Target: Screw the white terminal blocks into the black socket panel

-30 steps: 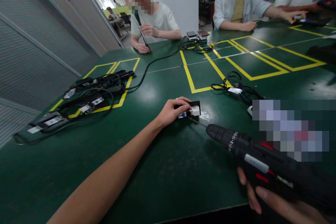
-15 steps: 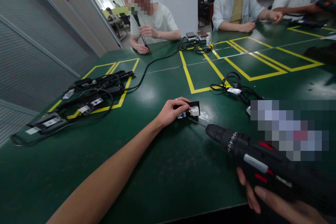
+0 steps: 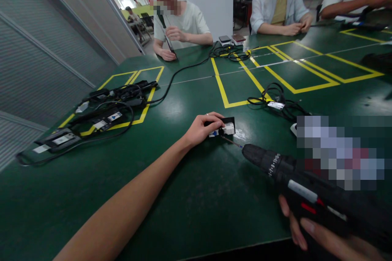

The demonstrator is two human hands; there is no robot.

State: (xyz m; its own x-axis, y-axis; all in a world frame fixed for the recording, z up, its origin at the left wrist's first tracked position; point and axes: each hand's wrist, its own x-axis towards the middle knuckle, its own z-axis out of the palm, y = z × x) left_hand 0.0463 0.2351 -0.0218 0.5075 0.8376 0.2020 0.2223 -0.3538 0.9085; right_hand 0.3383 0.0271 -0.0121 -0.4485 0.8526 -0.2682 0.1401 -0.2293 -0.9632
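Observation:
My left hand (image 3: 204,129) is closed on a small black-and-white device (image 3: 228,129) and presses it against the green tabletop. The fingers cover much of its left side, so I cannot make out its exact kind. At the lower right, my right hand (image 3: 309,228) grips a black cordless drill (image 3: 294,179) with red accents, its handle mostly out of frame. From the chuck a long thin screwdriver bit (image 3: 232,142) points left, its tip at the front face of the device, just below my left fingers.
Black power strips with cords (image 3: 104,120) lie on the left. A coiled black cable (image 3: 277,100) with a white label lies right of centre, near a blurred-out object (image 3: 337,151). Yellow tape (image 3: 226,89) marks the green table (image 3: 171,195). People (image 3: 183,24) sit across it, one holding a dark rod-like tool.
The view has shifted slightly. My hands, the drill and the device keep their places relative to each other. Across the table, one person's hands have come together.

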